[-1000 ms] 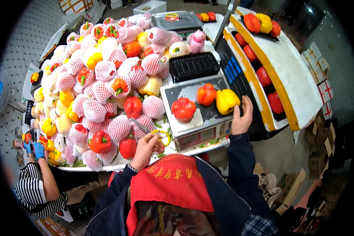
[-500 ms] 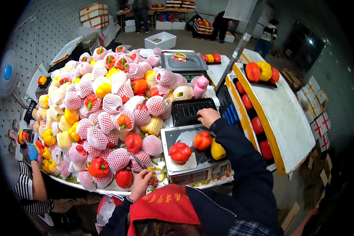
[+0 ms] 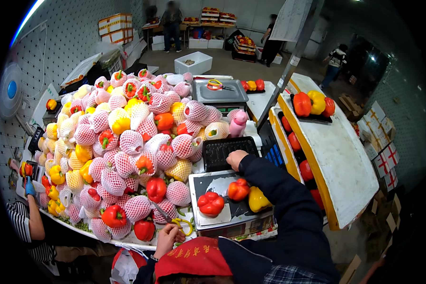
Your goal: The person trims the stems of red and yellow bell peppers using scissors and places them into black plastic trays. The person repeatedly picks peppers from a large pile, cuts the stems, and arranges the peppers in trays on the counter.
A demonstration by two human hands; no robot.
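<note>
The right hand (image 3: 235,159) is laid on the near edge of a black tray (image 3: 229,152) just beyond a weighing scale (image 3: 232,215); its fingers are curled over that edge, and whether anything is pinched cannot be told. On the scale's grey platform a red bell pepper (image 3: 210,203), an orange-red bell pepper (image 3: 238,190) and a yellow bell pepper (image 3: 258,199) are set side by side. The left hand (image 3: 168,239) is seen low at the table edge, closed around yellow-handled scissors (image 3: 181,225) whose blades point up into a heap of peppers in foam net sleeves (image 3: 128,142).

A second scale (image 3: 220,92) carrying yellow scissors is placed behind the heap, with a pink pig-shaped figure (image 3: 238,124) beside it. To the right, a white foam lid (image 3: 338,156) edged with yellow tape is rested over a crate. White cartons with orange print (image 3: 114,23) are stacked at the far left wall, and flattened white cartons with red markings (image 3: 381,156) are leaned at the right. A white foam box (image 3: 193,63) is stood on the floor.
</note>
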